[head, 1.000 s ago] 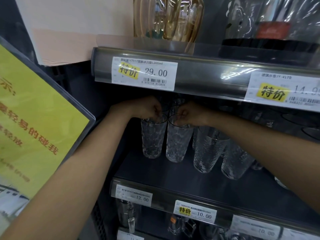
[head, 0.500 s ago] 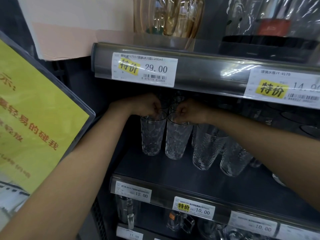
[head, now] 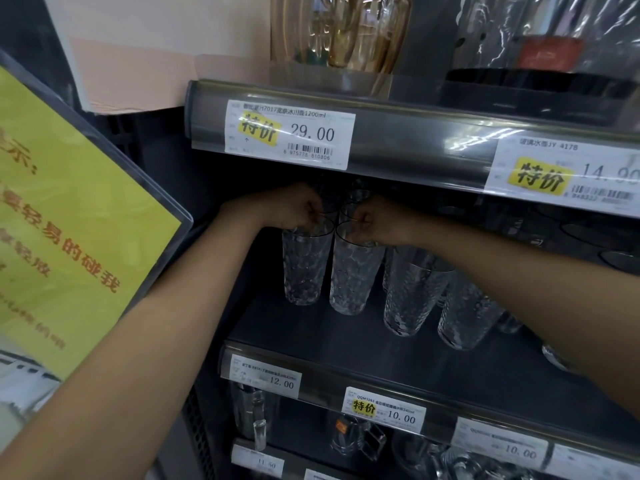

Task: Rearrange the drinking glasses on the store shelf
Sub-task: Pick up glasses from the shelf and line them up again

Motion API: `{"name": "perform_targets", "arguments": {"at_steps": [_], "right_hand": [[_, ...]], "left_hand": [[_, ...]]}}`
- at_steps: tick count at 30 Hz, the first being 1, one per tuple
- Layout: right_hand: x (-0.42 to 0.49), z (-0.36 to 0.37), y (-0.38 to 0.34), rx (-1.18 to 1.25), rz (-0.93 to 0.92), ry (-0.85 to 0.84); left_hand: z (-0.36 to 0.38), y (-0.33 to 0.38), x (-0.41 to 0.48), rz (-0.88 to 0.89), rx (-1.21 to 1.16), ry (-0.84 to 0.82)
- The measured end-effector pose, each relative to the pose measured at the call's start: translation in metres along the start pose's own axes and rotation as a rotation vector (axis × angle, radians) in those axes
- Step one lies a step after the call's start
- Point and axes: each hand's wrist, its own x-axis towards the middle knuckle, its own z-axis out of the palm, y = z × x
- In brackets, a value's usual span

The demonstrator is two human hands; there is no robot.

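Two glasses point(head: 304, 268) side by side on shelf point(head: 346, 330), price tag point(head: 289, 135) above

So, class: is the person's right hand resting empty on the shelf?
No, the right hand pinches the rim of a textured glass.

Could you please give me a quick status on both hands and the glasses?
Left hand pinching left glass rim. Right hand pinching neighbouring glass rim. Upper shelf close overhead.
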Motion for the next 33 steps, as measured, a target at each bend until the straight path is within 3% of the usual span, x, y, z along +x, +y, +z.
{"name": "perform_targets", "arguments": {"at_steps": [14,33], "right_hand": [[-0.0053,-0.0008,-0.0070,0.006,0.026,0.027],[0.0015,-0.0011,-0.0001,-0.002,-0.035,0.009]], "left_hand": [[0.0061,0.0031,-0.0034,0.028,0.064,0.131],[0.0031,0.0015,-0.0026,0.052,0.072,0.075]]}}
